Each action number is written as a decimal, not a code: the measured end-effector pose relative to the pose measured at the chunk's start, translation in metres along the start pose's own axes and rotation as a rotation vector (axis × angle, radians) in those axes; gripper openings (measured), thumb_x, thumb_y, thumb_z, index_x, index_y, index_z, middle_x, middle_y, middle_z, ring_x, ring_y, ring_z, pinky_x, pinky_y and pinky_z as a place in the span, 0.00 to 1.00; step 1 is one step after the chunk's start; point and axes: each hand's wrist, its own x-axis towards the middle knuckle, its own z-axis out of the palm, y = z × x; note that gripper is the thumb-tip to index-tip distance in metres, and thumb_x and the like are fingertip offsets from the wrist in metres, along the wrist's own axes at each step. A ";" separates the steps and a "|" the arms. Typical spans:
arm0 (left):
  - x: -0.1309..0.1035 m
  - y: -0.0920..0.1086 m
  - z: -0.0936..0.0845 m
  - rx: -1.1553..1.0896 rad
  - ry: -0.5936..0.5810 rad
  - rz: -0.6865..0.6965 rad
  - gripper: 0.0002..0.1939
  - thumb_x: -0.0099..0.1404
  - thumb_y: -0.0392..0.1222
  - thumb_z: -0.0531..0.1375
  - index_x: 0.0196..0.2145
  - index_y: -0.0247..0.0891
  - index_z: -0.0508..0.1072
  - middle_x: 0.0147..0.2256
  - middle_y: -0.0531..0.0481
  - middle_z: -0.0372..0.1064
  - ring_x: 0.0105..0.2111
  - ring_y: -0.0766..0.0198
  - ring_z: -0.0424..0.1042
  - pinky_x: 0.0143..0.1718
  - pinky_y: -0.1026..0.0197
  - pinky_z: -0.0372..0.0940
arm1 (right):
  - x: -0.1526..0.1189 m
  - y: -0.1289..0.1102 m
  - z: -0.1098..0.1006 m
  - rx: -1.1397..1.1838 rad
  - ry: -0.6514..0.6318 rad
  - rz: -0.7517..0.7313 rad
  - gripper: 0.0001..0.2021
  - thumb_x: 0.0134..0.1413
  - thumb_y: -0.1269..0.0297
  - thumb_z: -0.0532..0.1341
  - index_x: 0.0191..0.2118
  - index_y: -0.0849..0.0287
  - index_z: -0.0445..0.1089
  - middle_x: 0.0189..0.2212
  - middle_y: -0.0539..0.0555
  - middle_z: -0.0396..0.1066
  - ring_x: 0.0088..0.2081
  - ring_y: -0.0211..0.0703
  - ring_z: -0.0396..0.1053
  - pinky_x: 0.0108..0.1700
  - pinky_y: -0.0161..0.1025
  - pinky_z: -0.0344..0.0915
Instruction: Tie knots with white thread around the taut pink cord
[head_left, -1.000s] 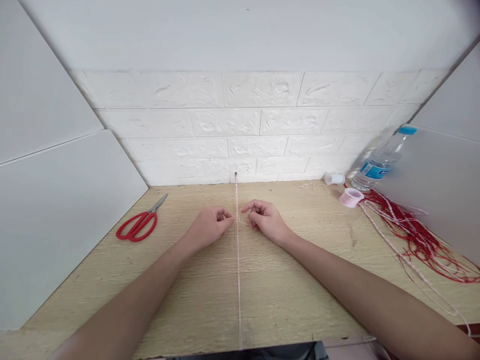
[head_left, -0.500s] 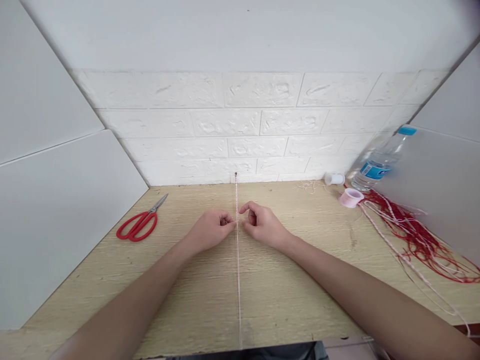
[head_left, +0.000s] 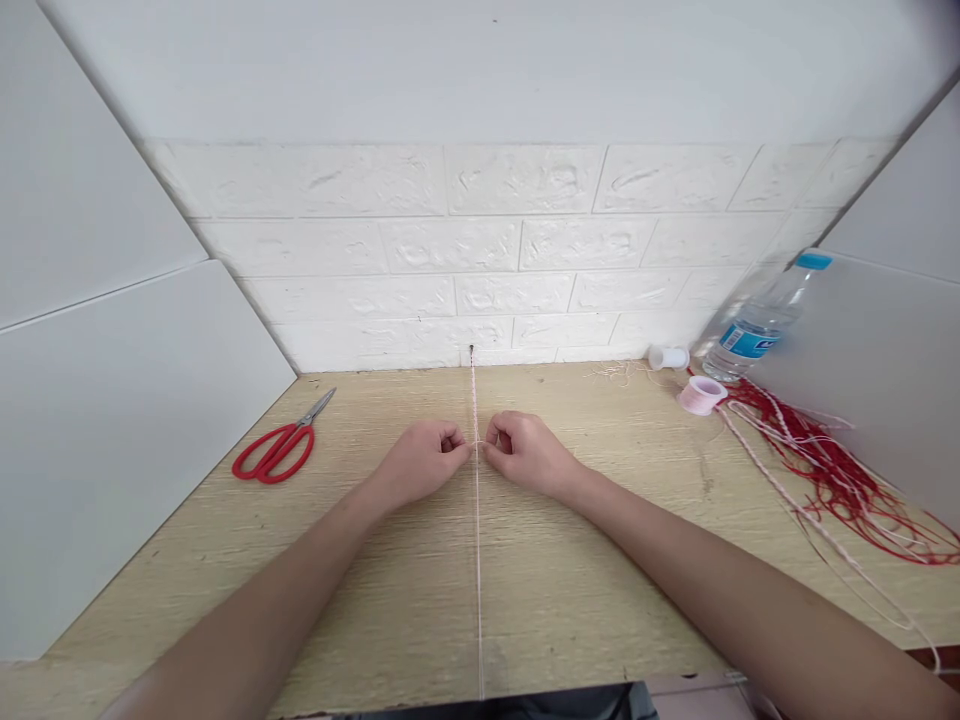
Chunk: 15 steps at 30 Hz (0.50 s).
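A pale pink braided cord runs from a small dark hole in the wall toward me, and thin straight strands continue from it to the table's front edge. My left hand pinches a thin thread just left of the cord. On the right side my right hand is pinched too, thumb against forefinger, on a thread crossing the cord between both hands. The fingertips partly hide the thread's ends.
Red-handled scissors lie on the left. At the back right are a pink thread spool, a white spool and a water bottle. Red and pink cords spread along the right panel. White panels stand on both sides.
My right thumb and forefinger have closed together at the cord from a parted position. My left hand stays nearly where it was, still pinching.
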 end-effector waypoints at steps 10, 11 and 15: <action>-0.002 0.006 0.000 0.016 0.022 0.001 0.12 0.56 0.46 0.56 0.21 0.38 0.67 0.20 0.55 0.63 0.22 0.66 0.60 0.24 0.64 0.52 | 0.000 0.001 0.000 -0.001 -0.011 0.010 0.04 0.49 0.71 0.58 0.26 0.60 0.63 0.23 0.49 0.64 0.25 0.35 0.58 0.26 0.33 0.50; -0.002 0.007 0.000 0.016 0.025 0.004 0.12 0.56 0.46 0.56 0.21 0.38 0.66 0.20 0.55 0.63 0.22 0.66 0.60 0.24 0.64 0.51 | 0.000 0.001 0.000 0.001 -0.012 0.010 0.04 0.49 0.71 0.58 0.26 0.60 0.63 0.23 0.49 0.64 0.25 0.35 0.58 0.26 0.33 0.50; -0.002 0.007 0.002 0.041 0.026 0.021 0.12 0.57 0.47 0.56 0.21 0.38 0.66 0.20 0.55 0.64 0.22 0.66 0.60 0.24 0.63 0.51 | 0.000 0.001 0.000 0.002 -0.019 0.005 0.04 0.49 0.70 0.59 0.26 0.60 0.64 0.23 0.49 0.64 0.25 0.35 0.59 0.26 0.33 0.50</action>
